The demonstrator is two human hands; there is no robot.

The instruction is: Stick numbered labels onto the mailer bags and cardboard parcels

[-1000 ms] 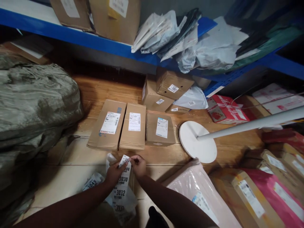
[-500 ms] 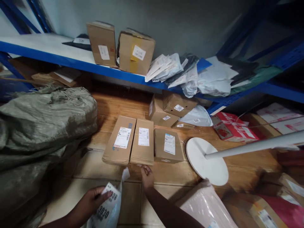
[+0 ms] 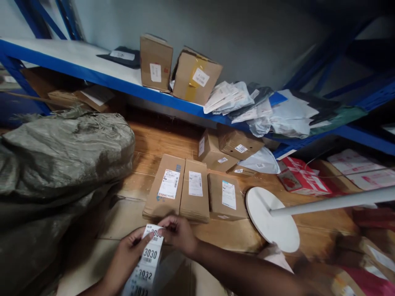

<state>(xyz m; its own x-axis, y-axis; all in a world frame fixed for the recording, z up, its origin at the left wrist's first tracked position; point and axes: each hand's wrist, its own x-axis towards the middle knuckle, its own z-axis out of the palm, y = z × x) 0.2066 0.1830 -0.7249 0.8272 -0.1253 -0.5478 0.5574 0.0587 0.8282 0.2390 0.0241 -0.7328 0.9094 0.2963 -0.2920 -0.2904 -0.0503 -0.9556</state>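
My left hand is closed on a strip of white number labels, thumb on top, and the strip hangs down toward me. Printed on it are large numbers such as 3030 and 3032 with barcodes. My right hand pinches the upper right edge of the same strip, at its top label. Just beyond my hands, three cardboard boxes lie side by side on the floor: a left box, a middle box and a right box. Each bears a white shipping label on top.
A large grey-green woven sack bulges at the left. At the right stands a round white base with a slanting pole. Behind, a blue shelf carries boxes and mailing bags; more boxes sit beneath.
My right hand has moved from the middle box's front edge back to the label strip and now pinches it. More of the strip's numbers show. The view has shifted slightly.
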